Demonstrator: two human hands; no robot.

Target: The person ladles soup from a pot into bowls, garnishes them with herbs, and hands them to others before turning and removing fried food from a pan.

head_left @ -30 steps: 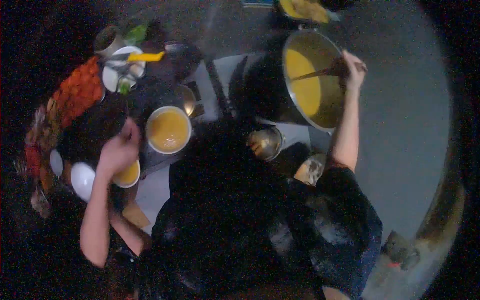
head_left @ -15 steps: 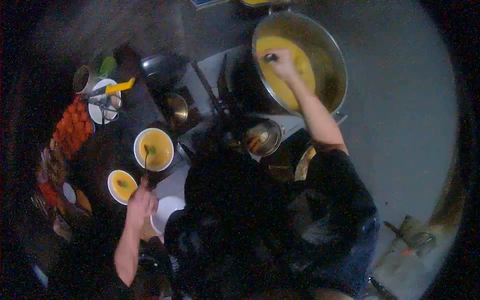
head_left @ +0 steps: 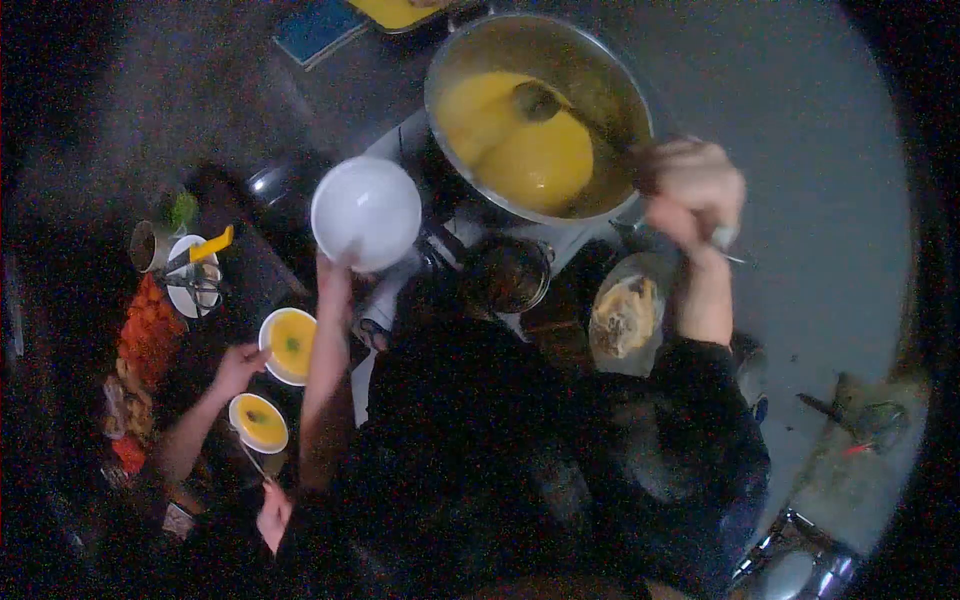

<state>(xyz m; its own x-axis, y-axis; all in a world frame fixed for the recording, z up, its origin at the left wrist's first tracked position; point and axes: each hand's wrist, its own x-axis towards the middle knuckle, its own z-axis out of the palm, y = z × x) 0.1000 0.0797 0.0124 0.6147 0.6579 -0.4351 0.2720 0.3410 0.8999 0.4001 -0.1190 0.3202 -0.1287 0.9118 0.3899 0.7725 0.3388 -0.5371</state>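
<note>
My left hand (head_left: 338, 268) grips the rim of an empty white bowl (head_left: 367, 212), its inside facing up, near the left side of the large pot. My right hand (head_left: 700, 190), blurred by motion, is closed around the handle of a ladle (head_left: 537, 101) to the right of the pot. The ladle's head rests in the thick yellow soup (head_left: 540, 160) inside the large metal pot (head_left: 640, 95). Below my left forearm, another person's hand (head_left: 240, 368) touches a white bowl of yellow soup (head_left: 291, 346) with green garnish.
The other person's second hand (head_left: 273, 515) holds a spoon at another soup bowl (head_left: 260, 422). A white container with a yellow-handled tool (head_left: 208, 246) and orange-red food (head_left: 150, 330) lie at left. A small pan (head_left: 510, 275) and a clear dish (head_left: 628, 315) sit below the pot.
My left hand has lifted the white bowl up toward the pot. My right hand has swung right, out from over the pot, with the ladle. The other person's hand has moved to a soup bowl's rim.
</note>
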